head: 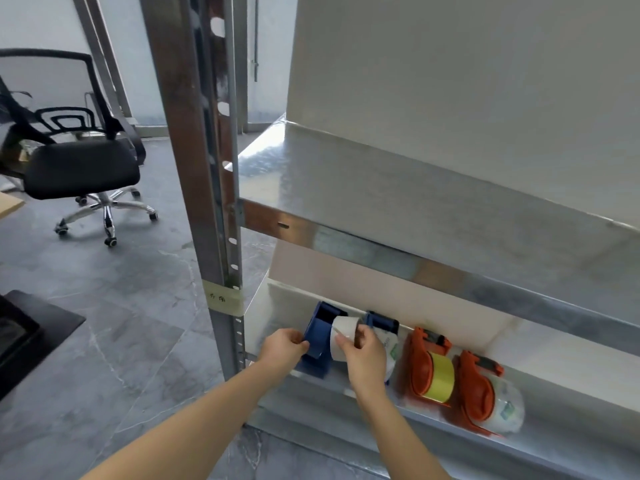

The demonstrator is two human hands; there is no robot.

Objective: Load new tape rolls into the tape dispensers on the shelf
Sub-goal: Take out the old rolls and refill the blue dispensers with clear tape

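— Left hand (282,346) first: what is it doing?

— It is closed on the near left edge of the first blue dispenser (317,344), thumb and fingers pinching the blue side wall. That dispenser stands on the lower shelf (588,368), at about six o'clock in the view, close to the steel upright (207,202).

— And the right hand (367,355)?

— Gripping the white tape roll (343,337). The fingers wrap its right side and the thumb lies across its face. The roll sits against the blue dispenser's right flank, touching it; whether it is seated on the hub I cannot tell.

— What else is on that shelf?

— Running toward four o'clock: a second blue dispenser (381,322) partly hidden behind the right hand, with a pale roll showing below the wrist. Then an orange dispenser (420,362) carrying a yellow roll (440,379). Just beside it stands another orange dispenser (479,389) with a clear roll (507,407). The four stand in a row, close to each other.

— Anything above?

— The upper shelf (381,188), from twelve to three o'clock, shows bare metal. At ten o'clock, well apart, a black office chair (79,164) stands on the grey floor (121,323).
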